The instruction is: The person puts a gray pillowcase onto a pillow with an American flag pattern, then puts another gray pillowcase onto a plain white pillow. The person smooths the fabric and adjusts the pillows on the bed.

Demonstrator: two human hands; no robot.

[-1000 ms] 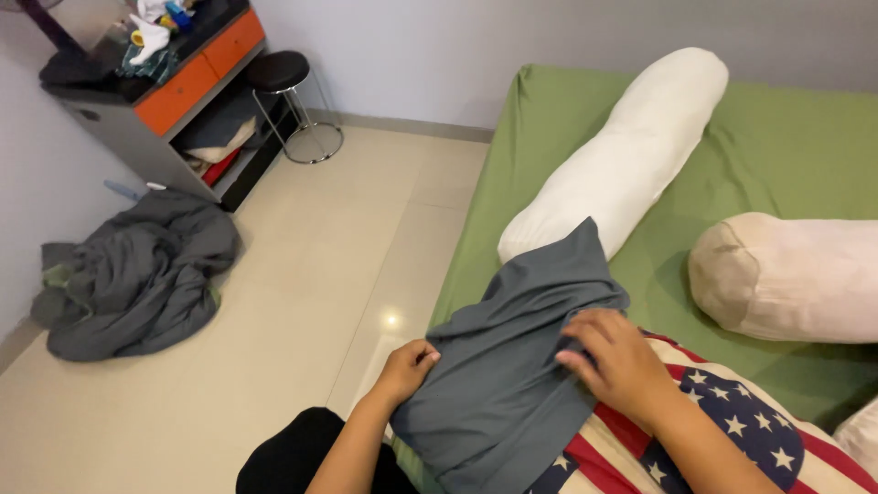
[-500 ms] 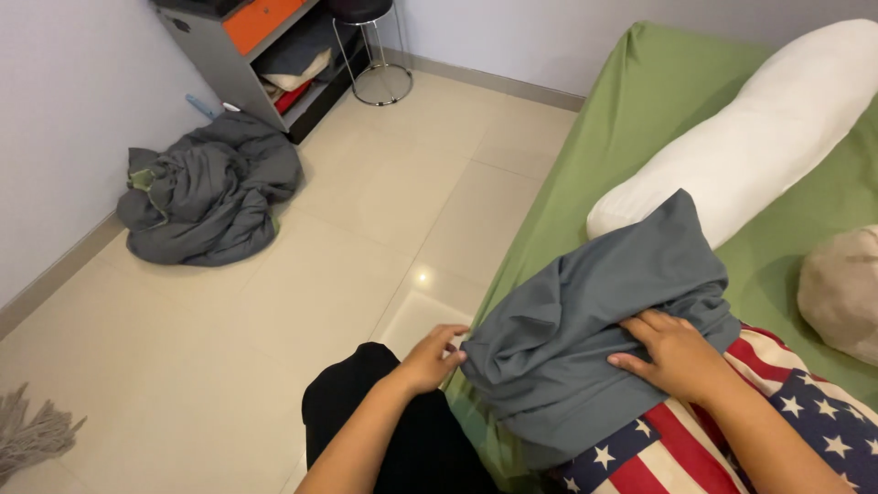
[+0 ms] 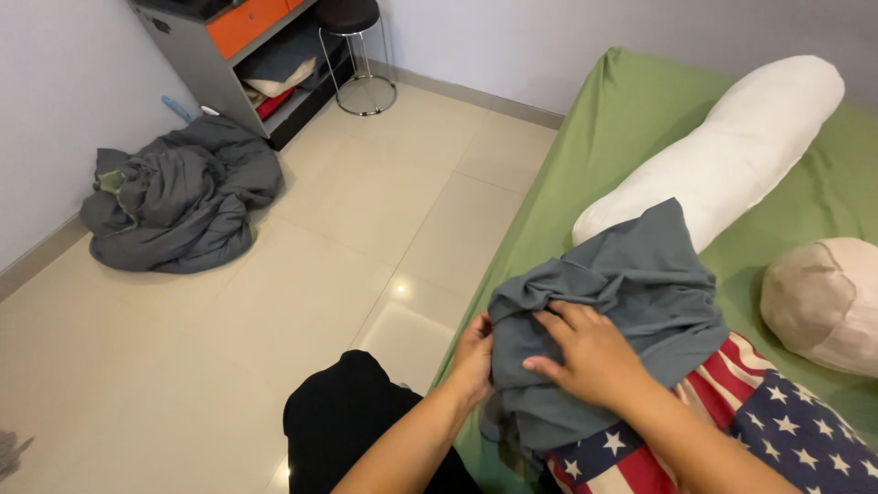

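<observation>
A heap of grey bedding lies on the floor far left. At the edge of the green bed, the left hand grips the grey cloth, fingers closed on its bunched edge. The right hand presses on it, fingers spread flat, beside a long white pillow.

Both forearms enter from 6 o'clock. Left hand curled, grip closed, thumb up. Right hand flat, palm down, fingers pointing toward 10 o'clock.
</observation>
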